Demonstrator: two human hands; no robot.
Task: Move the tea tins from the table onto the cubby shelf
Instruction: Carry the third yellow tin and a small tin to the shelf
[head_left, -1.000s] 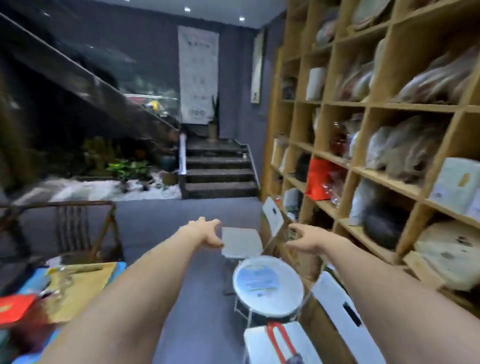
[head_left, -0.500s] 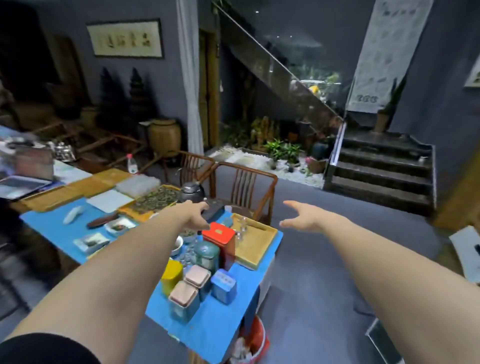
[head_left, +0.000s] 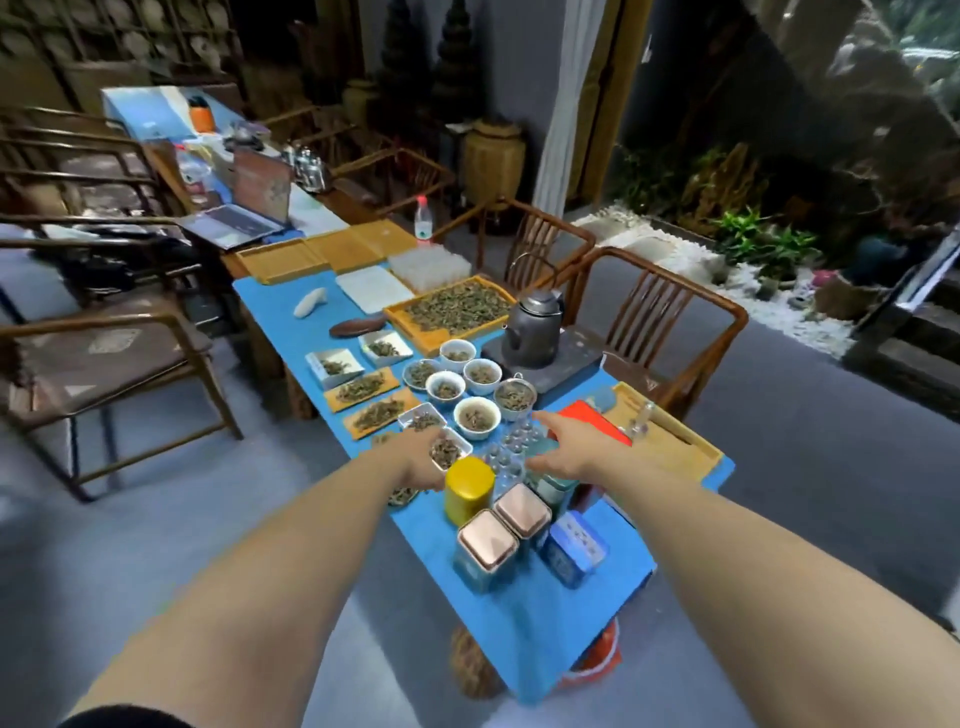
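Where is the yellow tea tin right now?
The yellow tin stands near the table's near end, just beside the left hand, left of the two copper-lidded tins.

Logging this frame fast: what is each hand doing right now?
Left hand: open, holding nothing, beside the yellow tin.
Right hand: open, over the teal tin, not gripping it.

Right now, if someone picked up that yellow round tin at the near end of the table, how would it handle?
The yellow tin looks like rigid, glossy metal, so probably stiff and a bit slippery. It stands upright on a flat base, so likely steady, but on its side the round body could roll. It is probably light for its size, though its contents are hidden.
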